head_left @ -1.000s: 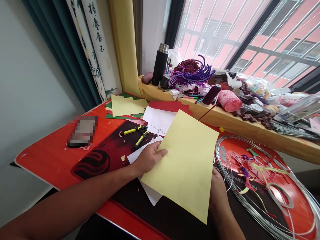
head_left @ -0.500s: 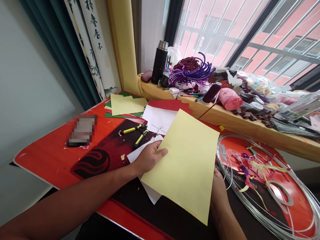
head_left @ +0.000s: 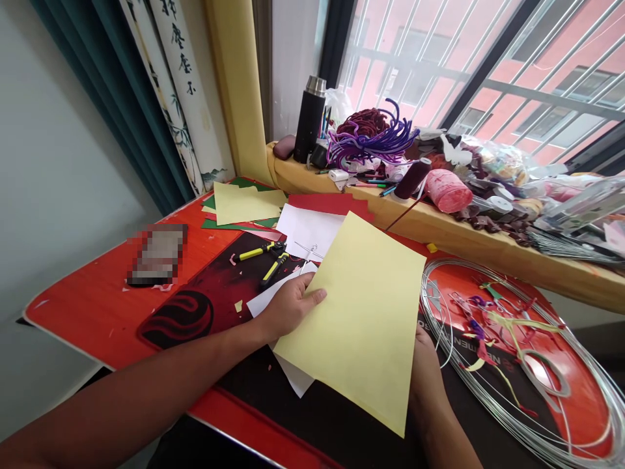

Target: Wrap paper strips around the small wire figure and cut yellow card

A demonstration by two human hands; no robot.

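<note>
Paper [head_left: 359, 319] lies between left thumb and fingers [head_left: 288, 307], right fingers [head_left: 420, 345] behind its edge.

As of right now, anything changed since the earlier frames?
Nothing visibly, beyond a slight camera shift. Nothing picked up or let go: left hand still grips the yellow sheet, thumb on top; right hand still at its right edge, fingers mostly hidden. Pliers and white paper as they were.

I'm seeing pliers [head_left: 275, 269] on the desk [head_left: 83, 312], wire coil [head_left: 481, 408] to their right, flask [head_left: 309, 124] behind on the windowsill [head_left: 452, 242].
</note>
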